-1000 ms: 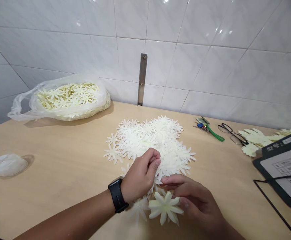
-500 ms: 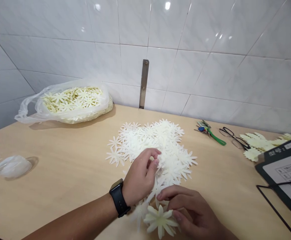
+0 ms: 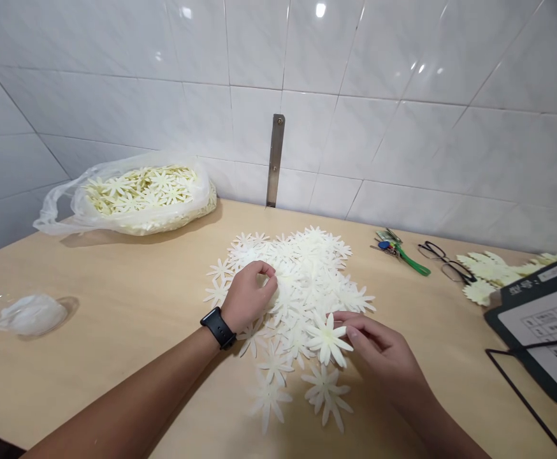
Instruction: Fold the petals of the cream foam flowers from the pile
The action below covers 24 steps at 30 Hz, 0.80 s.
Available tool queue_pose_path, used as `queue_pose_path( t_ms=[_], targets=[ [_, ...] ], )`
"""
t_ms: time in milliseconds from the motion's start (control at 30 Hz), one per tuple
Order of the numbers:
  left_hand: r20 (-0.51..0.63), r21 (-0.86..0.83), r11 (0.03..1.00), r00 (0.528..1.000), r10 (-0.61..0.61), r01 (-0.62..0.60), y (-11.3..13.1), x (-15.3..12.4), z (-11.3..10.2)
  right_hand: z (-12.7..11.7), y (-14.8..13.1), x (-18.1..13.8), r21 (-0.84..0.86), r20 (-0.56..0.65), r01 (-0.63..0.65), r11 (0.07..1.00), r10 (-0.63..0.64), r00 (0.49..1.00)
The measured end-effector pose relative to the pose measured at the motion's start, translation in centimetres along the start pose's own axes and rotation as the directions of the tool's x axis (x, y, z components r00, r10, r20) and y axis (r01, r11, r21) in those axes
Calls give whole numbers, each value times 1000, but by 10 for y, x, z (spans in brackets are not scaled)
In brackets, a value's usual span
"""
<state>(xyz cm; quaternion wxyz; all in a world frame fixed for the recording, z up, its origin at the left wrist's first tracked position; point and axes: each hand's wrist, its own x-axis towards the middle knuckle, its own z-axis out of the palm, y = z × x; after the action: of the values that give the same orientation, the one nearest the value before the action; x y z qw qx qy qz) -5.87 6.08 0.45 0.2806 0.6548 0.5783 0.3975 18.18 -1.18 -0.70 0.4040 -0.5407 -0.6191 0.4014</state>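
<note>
A pile of white paper flower cut-outs point(image 3: 302, 274) lies in the middle of the wooden table point(image 3: 116, 306). My left hand point(image 3: 248, 294), with a black watch on the wrist, rests on the pile's left side with its fingers curled onto the flowers. My right hand point(image 3: 378, 347) pinches a small stack of cream flowers point(image 3: 329, 338) by one edge, just above the pile's near side. A few single flowers point(image 3: 326, 395) lie loose on the table in front of the pile.
A plastic bag of yellowish flowers point(image 3: 139, 191) sits at the back left. A crumpled clear bag point(image 3: 30, 313) lies at the left edge. Keys with a green strap point(image 3: 400, 248), glasses point(image 3: 443, 261), more flowers point(image 3: 489, 271) and a dark device point(image 3: 546, 319) are on the right.
My left hand has moved away from me to the pile's left side. My right hand has lifted its flower stack up and forward, leaving loose flowers uncovered on the table.
</note>
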Motion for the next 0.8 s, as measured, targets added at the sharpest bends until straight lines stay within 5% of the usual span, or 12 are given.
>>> queue_pose_path(
  t_ms=[133, 500, 800],
  targets=[
    [3, 45, 998, 999, 53, -53, 4, -2, -3, 4, -3, -3, 37, -24, -39, 999, 40, 999],
    [259, 210, 963, 959, 114, -171, 1, -5, -2, 2, 3, -5, 86, -163, -18, 996, 32, 986],
    [74, -26, 982, 979, 189, -187, 8, -4, -6, 4, 4, -3, 178, -120, -34, 983, 56, 991]
  ],
)
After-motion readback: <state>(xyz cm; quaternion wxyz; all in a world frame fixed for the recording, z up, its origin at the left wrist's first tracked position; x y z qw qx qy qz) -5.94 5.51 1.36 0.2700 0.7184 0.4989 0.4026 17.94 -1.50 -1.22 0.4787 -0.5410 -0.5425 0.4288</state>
